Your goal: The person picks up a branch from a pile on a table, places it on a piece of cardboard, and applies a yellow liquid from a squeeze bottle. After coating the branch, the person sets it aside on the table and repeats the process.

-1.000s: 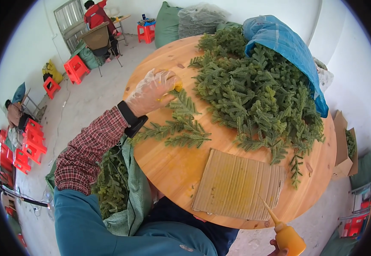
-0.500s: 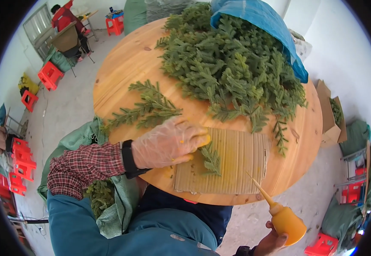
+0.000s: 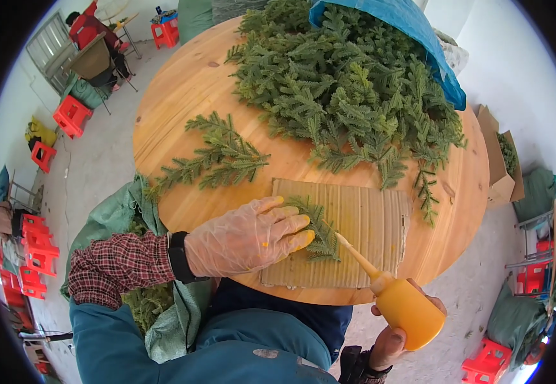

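Observation:
A small green fir sprig (image 3: 321, 232) lies on a piece of corrugated cardboard (image 3: 371, 224) near the table's front edge. My left hand (image 3: 243, 237), in a clear plastic glove with yellow-stained fingertips, holds the sprig by its left side against the cardboard. My bare right hand (image 3: 393, 339) is wrapped around a yellow squeeze bottle (image 3: 412, 313) with a long narrow nozzle. The nozzle tip points up and left, at the sprig, close to my left fingertips; whether it touches cannot be made out. Left of the cardboard rests a larger fir branch (image 3: 217, 157).
A big heap of fir branches (image 3: 342, 89) spills from a blue bag (image 3: 412, 38) across the back of the round wooden table (image 3: 175, 96). Green sacks (image 3: 185, 313) hang by my left arm. Right of the table stands a cardboard box (image 3: 499, 166); red stools (image 3: 72, 115) stand around.
My right hand has brought the bottle up and left, its nozzle now at the sprig. My left hand has shifted down and left, its fingers more spread along the sprig, which has turned slightly.

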Tool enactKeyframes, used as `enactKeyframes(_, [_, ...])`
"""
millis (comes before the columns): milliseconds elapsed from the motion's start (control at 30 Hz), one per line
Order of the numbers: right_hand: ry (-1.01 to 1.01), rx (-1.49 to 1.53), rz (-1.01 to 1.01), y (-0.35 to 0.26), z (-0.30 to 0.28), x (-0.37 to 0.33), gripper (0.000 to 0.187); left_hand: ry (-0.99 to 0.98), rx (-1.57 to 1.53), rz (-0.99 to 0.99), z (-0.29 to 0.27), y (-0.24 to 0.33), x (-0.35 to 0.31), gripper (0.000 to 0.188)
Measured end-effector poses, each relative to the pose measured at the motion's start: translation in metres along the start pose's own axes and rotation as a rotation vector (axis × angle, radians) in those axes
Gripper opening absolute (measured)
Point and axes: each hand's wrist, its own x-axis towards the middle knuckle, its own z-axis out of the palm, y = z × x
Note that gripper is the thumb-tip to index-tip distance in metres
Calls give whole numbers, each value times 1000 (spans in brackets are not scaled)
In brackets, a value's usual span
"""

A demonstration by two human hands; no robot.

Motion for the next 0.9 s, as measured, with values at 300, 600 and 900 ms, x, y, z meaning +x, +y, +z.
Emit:
enactKeyframes(300, [0,-42,-127,14,20,2,92,-20,-134,13,6,-5,4,40])
enactKeyframes(600, [-80,-16,-251,23,33,8,87,-110,-195,-3,2,-7,5,43])
enactKeyframes(900, [-106,-209,-316,18,36,2,88,-70,-215,-10,11,-7,4,44])
